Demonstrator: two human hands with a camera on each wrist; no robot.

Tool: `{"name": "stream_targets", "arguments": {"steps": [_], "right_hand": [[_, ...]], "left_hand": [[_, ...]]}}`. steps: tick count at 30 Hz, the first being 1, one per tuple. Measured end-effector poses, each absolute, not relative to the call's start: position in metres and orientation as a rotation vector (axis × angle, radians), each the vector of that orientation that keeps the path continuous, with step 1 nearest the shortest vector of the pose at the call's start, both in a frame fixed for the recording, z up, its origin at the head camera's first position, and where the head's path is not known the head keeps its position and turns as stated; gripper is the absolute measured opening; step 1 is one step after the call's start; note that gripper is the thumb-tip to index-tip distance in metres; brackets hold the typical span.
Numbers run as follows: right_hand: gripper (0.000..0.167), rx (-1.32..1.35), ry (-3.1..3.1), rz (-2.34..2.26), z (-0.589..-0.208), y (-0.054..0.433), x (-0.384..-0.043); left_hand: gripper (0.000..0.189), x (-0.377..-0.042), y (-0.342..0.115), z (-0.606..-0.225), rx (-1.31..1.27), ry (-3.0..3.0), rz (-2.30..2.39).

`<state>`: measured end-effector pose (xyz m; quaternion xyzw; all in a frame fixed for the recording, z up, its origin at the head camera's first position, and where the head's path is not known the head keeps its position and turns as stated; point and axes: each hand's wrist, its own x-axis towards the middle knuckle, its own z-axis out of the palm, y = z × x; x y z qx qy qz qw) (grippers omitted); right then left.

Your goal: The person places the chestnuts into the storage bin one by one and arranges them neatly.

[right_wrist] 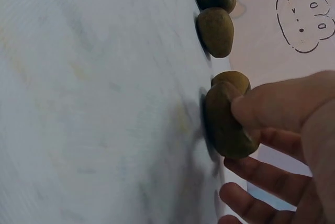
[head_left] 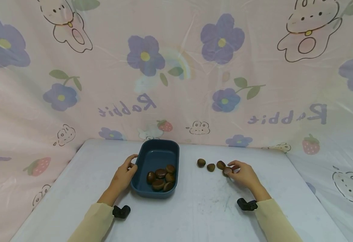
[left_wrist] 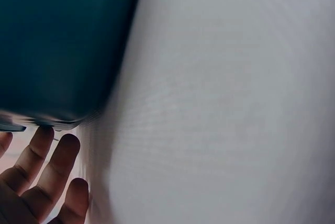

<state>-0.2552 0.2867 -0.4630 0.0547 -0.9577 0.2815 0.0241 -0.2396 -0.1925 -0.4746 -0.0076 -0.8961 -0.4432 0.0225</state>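
A dark blue rectangular box (head_left: 144,161) stands on the table with several brown chestnuts (head_left: 160,173) gathered in its near part. My left hand (head_left: 124,175) is at the box's left side, fingertips touching the outer wall; in the left wrist view its fingers (left_wrist: 55,174) are spread and slightly bent below the box (left_wrist: 57,46). My right hand (head_left: 244,174) pinches a chestnut (right_wrist: 225,122) between thumb and fingers, low over or on the table; I cannot tell which. Three more chestnuts lie to its left, the nearest one (head_left: 221,164) right beside it.
The white table (head_left: 194,208) carries the box left of centre and the loose chestnuts right of it. A patterned curtain (head_left: 182,90) with flowers and rabbits hangs along the back and sides. Black wrist devices (head_left: 121,212) sit by both sleeves.
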Motion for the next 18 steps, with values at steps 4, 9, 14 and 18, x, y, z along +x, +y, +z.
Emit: {"name": "stream_targets", "arguments": {"steps": [4,9,14,18], "right_hand": [[0.031,0.162,-2.974,0.884,-0.4631,0.2864,-0.2548],[0.031,0.152,-2.990,0.892,-0.4648,0.2870,-0.2546],[0.035,0.157,-3.004,0.879,-0.4647,0.2870,-0.2551],[0.037,0.178,-3.010,0.882,-0.4639,0.2866,-0.2548]], "left_hand": [[0.044,-0.2397,-0.1924,-0.4742,-0.027,-2.770,-1.372],[0.044,-0.2401,-0.1919,-0.4742,-0.034,-2.764,-1.367],[0.044,-0.2397,-0.1922,-0.4751,-0.032,-2.759,-1.375],[0.044,-0.2393,-0.1922,-0.4754,-0.034,-2.753,-1.384]]}}
